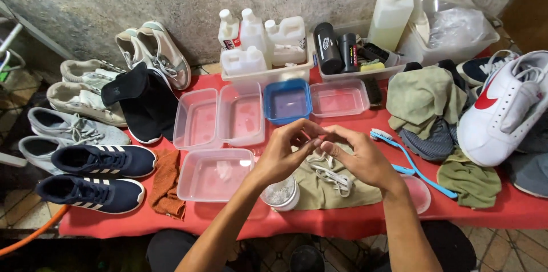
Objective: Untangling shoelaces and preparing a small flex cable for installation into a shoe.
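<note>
My left hand (287, 152) and my right hand (358, 158) meet above the red table (348, 220), fingertips together, pinching a white shoelace (331, 174). The lace hangs down from the fingers onto an olive cloth (319, 192) lying under both hands. A small round white tub (281, 194) sits just below my left wrist. A clear plastic container (214, 175) with liquid stands left of my left hand. A blue-handled brush (408, 160) lies right of my right hand.
Several clear tubs and a blue tub (287, 101) stand behind. Crates of white bottles (262, 43) and dark cans (337, 49) line the wall. Pairs of shoes lie left, navy sneakers (97, 175) nearest. A white sneaker (502, 112) and rags (425, 101) sit right.
</note>
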